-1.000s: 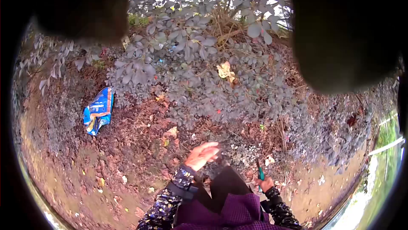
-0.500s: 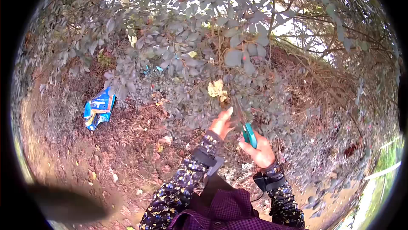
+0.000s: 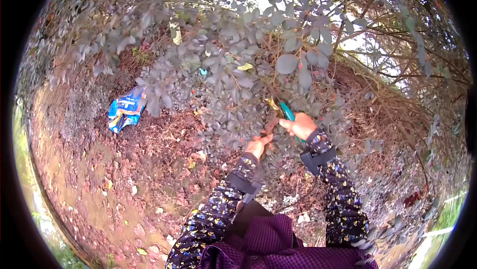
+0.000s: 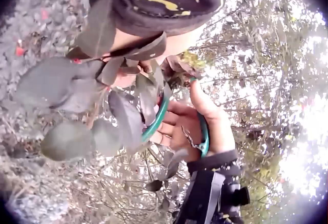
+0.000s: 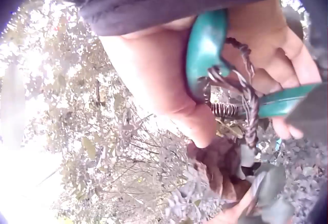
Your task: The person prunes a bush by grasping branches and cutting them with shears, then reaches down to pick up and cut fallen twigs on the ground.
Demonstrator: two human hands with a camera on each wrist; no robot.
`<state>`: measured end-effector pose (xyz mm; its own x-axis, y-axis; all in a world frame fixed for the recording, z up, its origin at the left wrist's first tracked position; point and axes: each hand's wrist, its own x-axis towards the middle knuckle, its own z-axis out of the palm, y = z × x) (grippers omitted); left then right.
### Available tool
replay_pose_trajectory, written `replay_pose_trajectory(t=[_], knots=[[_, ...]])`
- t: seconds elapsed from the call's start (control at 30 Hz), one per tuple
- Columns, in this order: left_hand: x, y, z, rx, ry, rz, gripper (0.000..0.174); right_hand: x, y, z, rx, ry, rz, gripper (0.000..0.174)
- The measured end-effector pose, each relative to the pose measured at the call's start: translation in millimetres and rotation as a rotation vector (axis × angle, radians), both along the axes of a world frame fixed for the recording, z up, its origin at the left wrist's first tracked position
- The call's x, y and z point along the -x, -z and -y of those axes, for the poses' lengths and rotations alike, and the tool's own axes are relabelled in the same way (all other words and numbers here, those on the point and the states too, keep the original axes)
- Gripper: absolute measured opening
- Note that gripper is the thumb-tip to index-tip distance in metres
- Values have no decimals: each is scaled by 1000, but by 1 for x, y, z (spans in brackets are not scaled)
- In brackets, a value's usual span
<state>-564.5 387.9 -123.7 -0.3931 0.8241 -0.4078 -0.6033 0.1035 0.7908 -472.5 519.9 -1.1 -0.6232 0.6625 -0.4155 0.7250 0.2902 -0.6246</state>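
Green-handled pruning shears with a coil spring and a twisted wire loop are held in my right hand. Their handles stand spread apart, and foliage hides most of the blades. My left hand is just below and left of them, its fingers pinching a twig with brown withered leaves. In the left wrist view, grey-green leaves partly cover the left hand, while the right hand faces it with the shears' handle.
Leafy shrub branches surround both hands. A crumpled blue plastic bag lies on the leaf litter to the left. Bare tangled twigs spread at the right, and a pale trunk stands behind.
Both hands have risen and moved forward into the shrub. The right hand brought the shears up from beside the knee to the twig, and the left hand has taken hold of the withered leaves.
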Motion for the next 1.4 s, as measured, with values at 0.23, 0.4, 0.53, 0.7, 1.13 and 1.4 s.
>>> replay_pose_trajectory(t=[0.23,0.4,0.53,0.7,1.13,1.4], knots=[[16,-13,29,45,-98,25,17,-1,-3,-3,38,46,63,40],[13,-17,28,-15,-97,89,25,2,-6,-14,100,-37,54,48],[6,-32,37,35,-138,53,26,9,11,-27,186,-51,-10,47],[13,-29,39,13,-93,56,20,7,-3,-21,158,-204,54,47],[7,-42,48,-10,-44,35,15,3,-20,-7,199,-99,-1,45],[18,-44,41,54,-50,20,17,-6,7,-17,280,-41,-109,46]])
